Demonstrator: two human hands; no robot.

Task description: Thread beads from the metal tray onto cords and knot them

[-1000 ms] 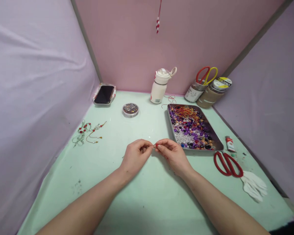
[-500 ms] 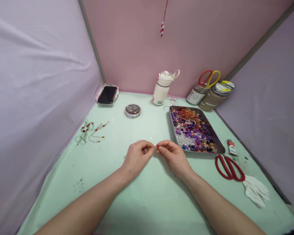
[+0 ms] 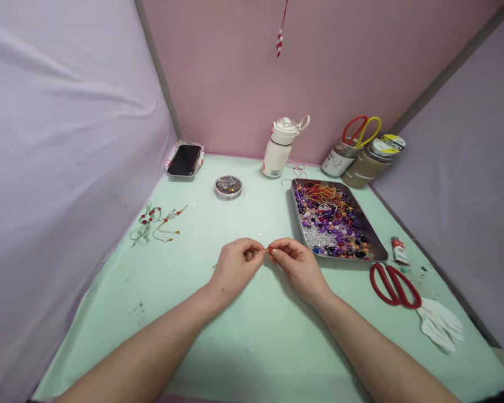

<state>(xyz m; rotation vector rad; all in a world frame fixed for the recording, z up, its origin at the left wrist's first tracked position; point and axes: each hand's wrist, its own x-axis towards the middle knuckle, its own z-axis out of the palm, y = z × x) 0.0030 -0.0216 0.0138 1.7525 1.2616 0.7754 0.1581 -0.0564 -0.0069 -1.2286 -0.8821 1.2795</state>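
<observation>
My left hand [image 3: 240, 262] and my right hand [image 3: 296, 264] meet fingertip to fingertip above the middle of the table. Between the thumb and forefinger of my right hand sits a small red bead [image 3: 270, 249]. My left fingers pinch a thin cord [image 3: 266, 250] that leads to the bead; most of it is hidden by the fingers. Just beyond my right hand lies a metal tray [image 3: 378, 254] of purple, clear, black and orange beads, with tangled orange and red threads on top.
Left on the table lies a beaded green cord [image 3: 151, 221]. Farther back are a phone [image 3: 185, 160], a round case [image 3: 228, 186] and a white bottle [image 3: 276, 157]. Right are red-handled scissors [image 3: 397, 286], a lighter [image 3: 399, 250], a white glove [image 3: 441, 324] and two jars [image 3: 336, 162].
The view has shifted very slightly. Both hands keep almost the same pose, still pinching the bead and cord.
</observation>
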